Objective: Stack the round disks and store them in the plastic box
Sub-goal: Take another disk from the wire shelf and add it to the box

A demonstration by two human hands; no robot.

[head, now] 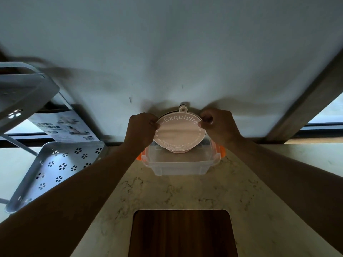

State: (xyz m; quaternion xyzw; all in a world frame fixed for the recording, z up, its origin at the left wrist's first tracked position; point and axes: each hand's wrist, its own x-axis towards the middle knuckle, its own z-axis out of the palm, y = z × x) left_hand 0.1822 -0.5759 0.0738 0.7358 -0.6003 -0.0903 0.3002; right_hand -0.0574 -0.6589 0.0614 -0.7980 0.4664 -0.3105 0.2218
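Both hands up at the back of the counter: the left hand and the right hand each pinch an edge of the pink disks, fingers clenched on the rim. The disks sit tilted, lower edge dipping into the open clear plastic box with its orange latches, right against the wall.

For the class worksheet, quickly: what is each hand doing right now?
Left hand: closed on the left edge of the disk stack.
Right hand: closed on the stack's right edge, over the plastic box.
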